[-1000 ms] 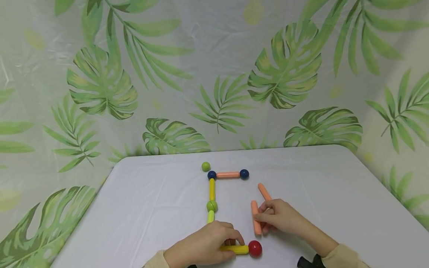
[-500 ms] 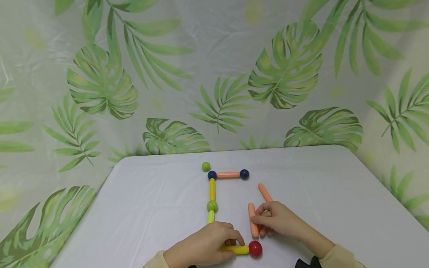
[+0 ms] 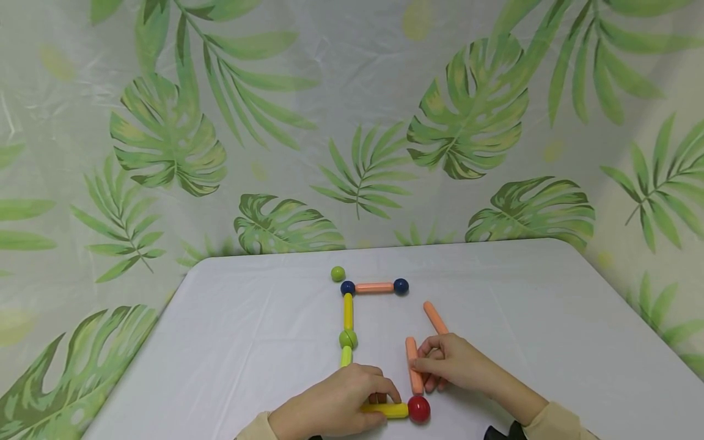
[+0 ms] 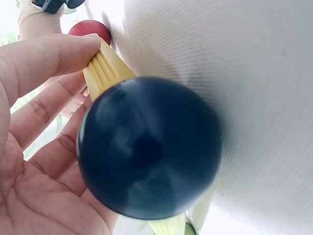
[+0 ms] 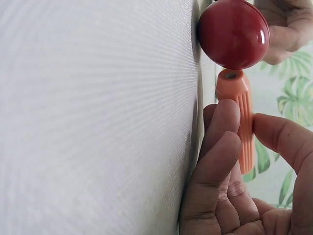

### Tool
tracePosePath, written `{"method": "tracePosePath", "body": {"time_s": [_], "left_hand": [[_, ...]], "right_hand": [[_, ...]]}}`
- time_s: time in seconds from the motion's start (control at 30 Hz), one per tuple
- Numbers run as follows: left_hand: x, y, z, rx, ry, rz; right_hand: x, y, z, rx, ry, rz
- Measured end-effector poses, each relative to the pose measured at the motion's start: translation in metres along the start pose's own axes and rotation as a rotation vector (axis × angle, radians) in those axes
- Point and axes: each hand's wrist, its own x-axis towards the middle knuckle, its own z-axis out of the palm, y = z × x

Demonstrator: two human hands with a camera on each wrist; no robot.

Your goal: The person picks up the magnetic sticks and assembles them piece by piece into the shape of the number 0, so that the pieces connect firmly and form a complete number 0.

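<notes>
My left hand [image 3: 343,400] grips a yellow rod [image 3: 393,410] at the table's near side, thumb and fingers around it. A red ball [image 3: 419,409] sits on that rod's right end; a dark blue ball [image 4: 149,147] on its other end shows large in the left wrist view and is hidden by the hand in the head view. Between thumb and fingers my right hand [image 3: 453,366] pinches an orange rod [image 3: 415,365]. The rod's near end is at the red ball, touching or almost so. Just beyond the right hand lies a second orange rod [image 3: 436,318].
Beyond the left hand a light green rod [image 3: 346,355] leads to a green ball [image 3: 348,338], a yellow rod [image 3: 348,311] and a navy ball [image 3: 348,288]. From there an orange rod [image 3: 374,287] runs to another navy ball [image 3: 401,286]. A loose green ball [image 3: 338,273] lies behind.
My right hand has carried the orange rod left and toward the near edge, bringing its end to the red ball. The left hand has stayed in place.
</notes>
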Motion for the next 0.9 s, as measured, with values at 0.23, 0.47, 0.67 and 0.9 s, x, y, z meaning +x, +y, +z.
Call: {"method": "tracePosePath", "body": {"time_s": [0.23,0.47,0.67,0.9], "left_hand": [[0.0004,-0.0005,0.0002,0.008,0.001,-0.001],[0.0004,-0.0008,-0.0003,0.004,-0.002,0.005],[0.0009,-0.0009,-0.0005,-0.003,-0.008,0.002],[0.0012,-0.0011,-0.0008,-0.015,-0.016,-0.006]], "right_hand": [[-0.0012,-0.0021,0.0005,0.000,-0.012,-0.003],[-0.0010,-0.0016,0.0010,-0.001,-0.022,0.001],[-0.0011,-0.0011,0.0011,0.005,-0.045,0.012],[-0.0057,-0.0009,0.0001,-0.005,-0.104,0.031]]}}
